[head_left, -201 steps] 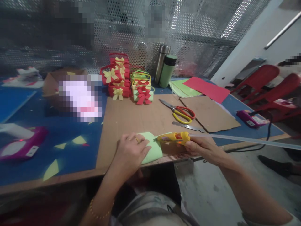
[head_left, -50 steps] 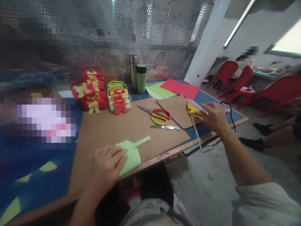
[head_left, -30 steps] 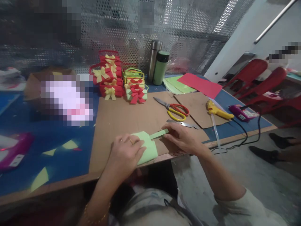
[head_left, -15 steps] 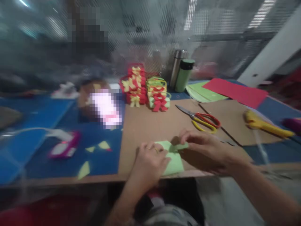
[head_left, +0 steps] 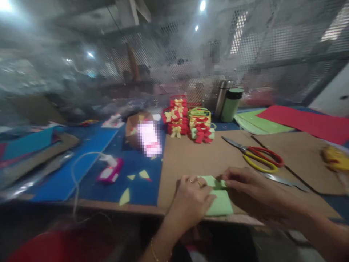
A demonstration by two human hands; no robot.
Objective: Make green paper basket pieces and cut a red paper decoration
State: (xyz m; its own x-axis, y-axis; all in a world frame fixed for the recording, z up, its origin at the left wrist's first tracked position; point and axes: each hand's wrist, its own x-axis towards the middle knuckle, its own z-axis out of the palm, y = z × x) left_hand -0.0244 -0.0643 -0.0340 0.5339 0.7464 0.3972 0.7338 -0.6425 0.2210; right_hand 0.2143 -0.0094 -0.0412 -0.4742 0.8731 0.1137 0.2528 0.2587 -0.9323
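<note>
A light green sheet (head_left: pixel 221 203), soft like felt or thick paper, lies folded at the front edge of the brown cardboard (head_left: pixel 188 153). My left hand (head_left: pixel 195 196), with rings on its fingers, holds the left side of the sheet down, its fingers bent over it. At the sheet's upper right, my right hand (head_left: pixel 245 183) pinches a small folded flap between thumb and fingers; part of that flap is hidden. Scissors with red and yellow handles (head_left: pixel 261 160) lie beyond my right hand, blades pointing away to the left. Another metal blade (head_left: pixel 286 182) lies just beside that hand.
Small red bags with yellow bows (head_left: pixel 177 118) and green ones with red bows (head_left: pixel 202 127) stand behind, near a green bottle (head_left: pixel 231 105). Red sheet (head_left: pixel 308 122) and yellow glue gun (head_left: pixel 336 158) lie right. Left are a lit phone (head_left: pixel 149 138), purple power strip (head_left: pixel 110 171) and scraps (head_left: pixel 124 196).
The camera view has turned left and up, so everything appears farther right and lower. My right hand still pinches the flap, which now lies closer to the sheet.
</note>
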